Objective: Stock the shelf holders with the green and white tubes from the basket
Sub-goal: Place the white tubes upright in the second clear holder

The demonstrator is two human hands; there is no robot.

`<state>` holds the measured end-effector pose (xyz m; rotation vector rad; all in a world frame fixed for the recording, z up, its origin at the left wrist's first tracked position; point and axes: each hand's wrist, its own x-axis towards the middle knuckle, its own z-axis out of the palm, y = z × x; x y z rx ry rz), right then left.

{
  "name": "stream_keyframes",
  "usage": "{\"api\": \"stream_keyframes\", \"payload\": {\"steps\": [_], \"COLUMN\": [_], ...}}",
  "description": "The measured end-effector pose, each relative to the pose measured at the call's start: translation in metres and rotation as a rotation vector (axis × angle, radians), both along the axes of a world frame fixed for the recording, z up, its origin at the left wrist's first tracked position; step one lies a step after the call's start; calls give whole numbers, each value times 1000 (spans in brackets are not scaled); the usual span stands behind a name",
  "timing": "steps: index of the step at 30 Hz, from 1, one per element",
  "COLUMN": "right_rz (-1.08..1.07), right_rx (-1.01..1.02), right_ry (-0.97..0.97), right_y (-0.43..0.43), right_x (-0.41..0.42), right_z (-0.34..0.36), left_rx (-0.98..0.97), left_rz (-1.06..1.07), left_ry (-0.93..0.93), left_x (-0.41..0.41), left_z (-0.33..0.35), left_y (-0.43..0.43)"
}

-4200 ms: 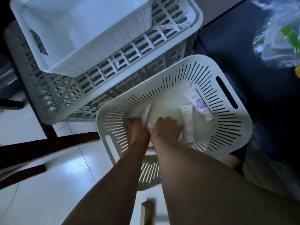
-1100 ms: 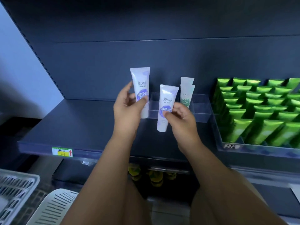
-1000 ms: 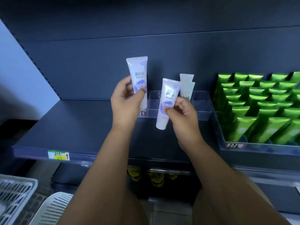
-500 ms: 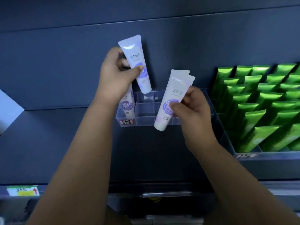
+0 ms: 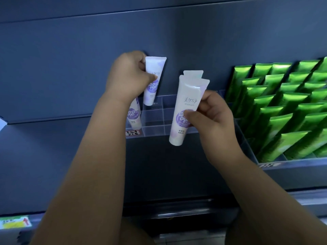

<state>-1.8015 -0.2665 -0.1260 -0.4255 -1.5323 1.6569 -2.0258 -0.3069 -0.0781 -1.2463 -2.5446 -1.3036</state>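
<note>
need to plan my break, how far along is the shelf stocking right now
Done: a stocked tube stands in the clear holder; green tubes fill the right-side tray. In hand: the left hand holds a white tube over that holder; the right hand pinches another tube. Left: seat both; several compartments look empty. The basket is out of view.

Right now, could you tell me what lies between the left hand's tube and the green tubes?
Head view: the right hand holding another white tube, near the clear holder.
</note>
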Motion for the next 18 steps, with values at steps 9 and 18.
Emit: {"api": "stream_keyframes", "payload": {"steps": [9, 18], "right_rz": [26, 17], "right_rx": [87, 65], "right_ry": [-83, -60], "right_y": [-1, 1], "right_x": [3, 0], "right_z": [-2, -7], "left_rx": [0, -69], "left_rz": [-59, 31], "left_ry": [29, 18], "left_x": [-4, -4], "left_z": [-6, -12], "left_y": [5, 7]}}
